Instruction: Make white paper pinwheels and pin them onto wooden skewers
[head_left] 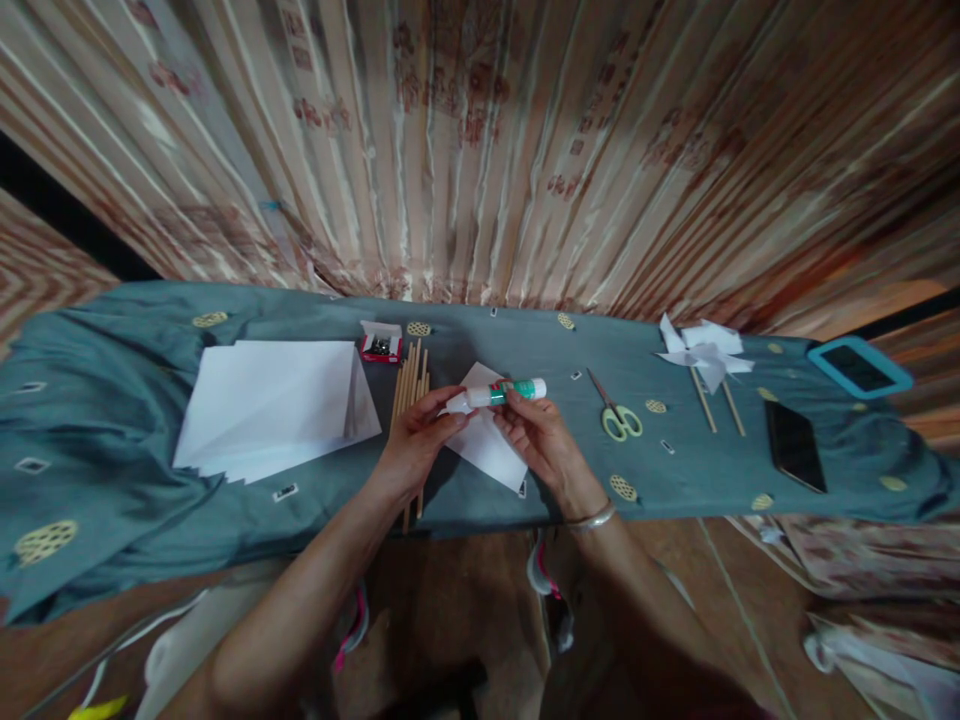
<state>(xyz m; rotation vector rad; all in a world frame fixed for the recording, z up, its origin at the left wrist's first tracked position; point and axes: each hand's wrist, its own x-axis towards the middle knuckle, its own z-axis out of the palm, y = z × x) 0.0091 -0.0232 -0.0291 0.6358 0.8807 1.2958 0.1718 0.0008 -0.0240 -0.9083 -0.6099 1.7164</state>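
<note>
In my right hand [544,440] is a glue stick [499,392] with a green label and white ends, lying almost level. My left hand [420,440] is closed, thumb and fingers pinching a small white tip that looks like a corner of paper, right by the left end of the glue stick. Below both hands a white square of paper [491,455] rests on the cloth, partly hidden by them. Just left of it, several thin wooden sticks [409,385] lie in a bundle, partly under my left hand.
A stack of white sheets [277,400] and a small red box [382,342] of dark metal bits lie left. Scissors [619,415], paper pinwheels [705,352] on sticks, a black phone [795,445] and a blue-framed tablet [860,367] are right. A curtain [480,150] hangs behind.
</note>
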